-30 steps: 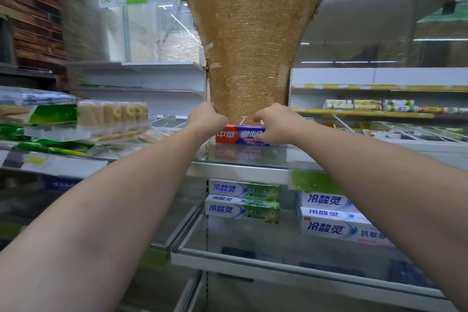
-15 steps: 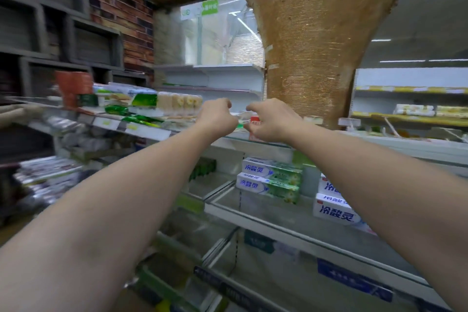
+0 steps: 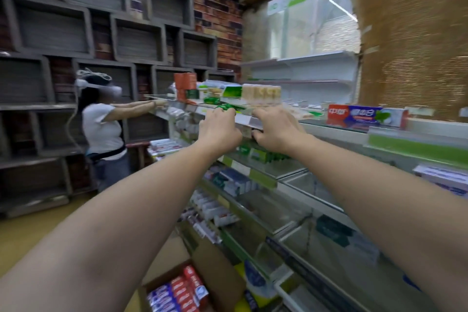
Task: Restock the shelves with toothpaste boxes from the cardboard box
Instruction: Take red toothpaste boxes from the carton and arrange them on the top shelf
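Observation:
A red, blue and white toothpaste box [image 3: 364, 115] lies alone on the top glass shelf [image 3: 336, 132] at the right, clear of both hands. My left hand [image 3: 219, 128] and my right hand [image 3: 276, 132] hover side by side in front of the shelf edge to its left, fingers loosely curled, holding nothing. The open cardboard box [image 3: 217, 276] stands on the floor at the bottom, with several red and blue toothpaste boxes [image 3: 179, 291] packed inside.
Lower glass shelves [image 3: 291, 210] carry more toothpaste boxes. Green and beige packs [image 3: 253, 95] sit on the top shelf further left. Another person [image 3: 103, 129] in a white top reaches to the same shelving at the left. A woven brown column [image 3: 415, 33] rises at the right.
Both hands have let go of the toothpaste box, which stays on the top shelf. My view has swung left and down, bringing the cardboard box and the other person into sight.

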`<control>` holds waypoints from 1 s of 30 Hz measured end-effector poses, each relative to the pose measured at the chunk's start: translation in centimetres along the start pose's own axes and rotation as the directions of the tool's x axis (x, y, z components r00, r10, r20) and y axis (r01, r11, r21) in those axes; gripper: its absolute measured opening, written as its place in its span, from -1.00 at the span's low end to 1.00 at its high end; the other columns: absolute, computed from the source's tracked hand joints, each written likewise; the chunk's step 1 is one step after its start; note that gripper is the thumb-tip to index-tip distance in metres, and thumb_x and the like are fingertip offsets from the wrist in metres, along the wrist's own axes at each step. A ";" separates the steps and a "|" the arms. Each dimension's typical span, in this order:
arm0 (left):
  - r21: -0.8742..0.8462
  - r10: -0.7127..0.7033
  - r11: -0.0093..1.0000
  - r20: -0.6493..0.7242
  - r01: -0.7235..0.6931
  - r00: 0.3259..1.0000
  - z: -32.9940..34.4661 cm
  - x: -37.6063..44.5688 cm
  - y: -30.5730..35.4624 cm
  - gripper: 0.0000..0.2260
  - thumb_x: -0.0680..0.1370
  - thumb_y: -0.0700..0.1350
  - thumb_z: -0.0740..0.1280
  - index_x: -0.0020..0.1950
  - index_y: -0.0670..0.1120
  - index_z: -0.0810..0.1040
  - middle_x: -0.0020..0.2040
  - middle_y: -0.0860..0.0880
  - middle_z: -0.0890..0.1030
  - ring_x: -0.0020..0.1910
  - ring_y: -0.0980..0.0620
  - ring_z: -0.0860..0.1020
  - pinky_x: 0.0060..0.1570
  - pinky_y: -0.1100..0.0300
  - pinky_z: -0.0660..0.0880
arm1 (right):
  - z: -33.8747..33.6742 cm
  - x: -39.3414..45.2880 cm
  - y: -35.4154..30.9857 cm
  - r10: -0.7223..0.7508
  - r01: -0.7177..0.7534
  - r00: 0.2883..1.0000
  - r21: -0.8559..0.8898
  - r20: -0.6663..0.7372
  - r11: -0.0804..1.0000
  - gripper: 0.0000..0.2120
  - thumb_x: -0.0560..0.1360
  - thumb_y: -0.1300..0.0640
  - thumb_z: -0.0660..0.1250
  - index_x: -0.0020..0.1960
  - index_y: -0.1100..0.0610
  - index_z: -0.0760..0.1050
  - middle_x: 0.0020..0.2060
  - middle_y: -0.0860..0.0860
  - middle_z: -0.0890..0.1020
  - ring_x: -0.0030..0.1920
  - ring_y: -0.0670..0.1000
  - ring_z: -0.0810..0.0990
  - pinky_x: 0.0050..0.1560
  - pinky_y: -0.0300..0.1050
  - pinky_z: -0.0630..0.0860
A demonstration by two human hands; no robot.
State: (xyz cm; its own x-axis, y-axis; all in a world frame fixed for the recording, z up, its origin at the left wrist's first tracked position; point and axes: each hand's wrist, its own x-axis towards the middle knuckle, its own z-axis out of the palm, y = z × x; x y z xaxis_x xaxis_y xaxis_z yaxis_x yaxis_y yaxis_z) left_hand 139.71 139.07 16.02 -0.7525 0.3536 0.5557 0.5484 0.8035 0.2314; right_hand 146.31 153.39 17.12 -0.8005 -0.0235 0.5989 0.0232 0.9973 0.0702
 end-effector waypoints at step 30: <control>0.138 -0.279 0.960 0.404 0.243 0.871 24.1 -8.7 -25.0 -0.42 0.51 0.10 0.39 0.47 0.01 0.29 0.36 -0.13 0.38 0.37 -0.21 0.33 0.29 -0.14 0.40 | 35.3 -3.3 -12.4 0.030 -0.157 0.844 0.194 0.536 0.968 -0.48 0.52 -0.06 0.32 0.43 0.05 0.33 0.26 0.12 0.51 0.27 0.17 0.48 0.20 0.05 0.48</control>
State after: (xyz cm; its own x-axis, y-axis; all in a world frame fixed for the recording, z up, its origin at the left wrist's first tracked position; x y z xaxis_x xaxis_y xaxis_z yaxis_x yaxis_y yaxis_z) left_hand 123.78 127.47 -13.81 -0.9558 0.2774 0.0974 0.2932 0.9236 0.2471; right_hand 127.57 143.55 -13.88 -0.9957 0.0472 0.0801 0.0320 0.9831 -0.1803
